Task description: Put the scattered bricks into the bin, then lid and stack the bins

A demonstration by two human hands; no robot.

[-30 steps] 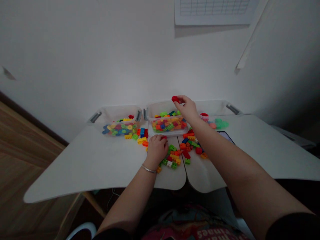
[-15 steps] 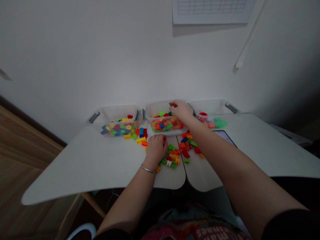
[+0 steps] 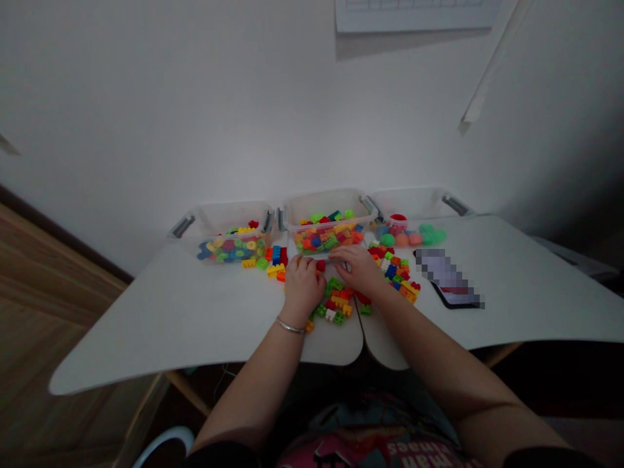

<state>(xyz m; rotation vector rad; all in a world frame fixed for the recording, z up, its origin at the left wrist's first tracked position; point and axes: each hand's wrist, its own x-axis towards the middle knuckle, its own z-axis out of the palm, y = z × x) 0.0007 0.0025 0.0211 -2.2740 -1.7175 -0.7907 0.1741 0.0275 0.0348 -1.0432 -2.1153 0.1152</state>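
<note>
Surface (image 3: 170,312): white, in two leaves that meet just in front of me; everything below stands or lies on it.
Left bin (image 3: 219,210): clear, against the wall, holding mixed discs and bricks, mostly blue, yellow and green.
Middle bin (image 3: 322,200): clear, straight ahead of my hands, about half full of mixed bricks.
Right bin (image 3: 414,198): clear, with a small red cup and green and pink round pieces at its front.
Phone (image 3: 451,286): lies flat to the right, well apart from my hands.
Left hand (image 3: 302,286): palm down, fingers curled over bricks; I cannot tell whether it grips any.
Right hand (image 3: 358,268): palm down, fingers pointing left; grip hidden as well.
Loose bricks (image 3: 336,302): scattered under and between both hands, with more to the right.
Red brick (image 3: 320,265): between my two sets of fingertips, just in front of the middle bin, about equally near each hand; too small to read its long axis.
</note>
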